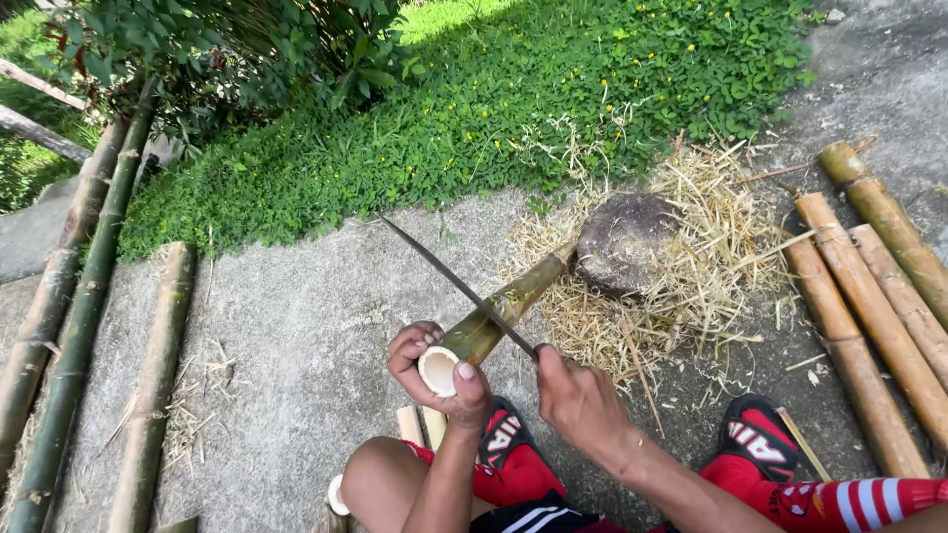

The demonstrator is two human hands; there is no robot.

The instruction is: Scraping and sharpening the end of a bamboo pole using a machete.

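Note:
My left hand [434,370] grips the cut end of a short green bamboo piece [499,316]. The bamboo slants up to the right, its far end resting against a dark stone [622,242]. My right hand [578,395] is closed around the handle of a long thin blade [454,281]. The blade lies across the bamboo near my left hand and points up to the left. Both forearms come from the bottom of the view, above my red-and-black shorts and red socks.
Straw-like shavings [691,266] lie around the stone. Several brown bamboo poles [869,296] lie on the right, and long green poles [69,326] on the left. Short cut bamboo pieces [410,424] sit by my knee. Grass and shrubs border the concrete [296,326].

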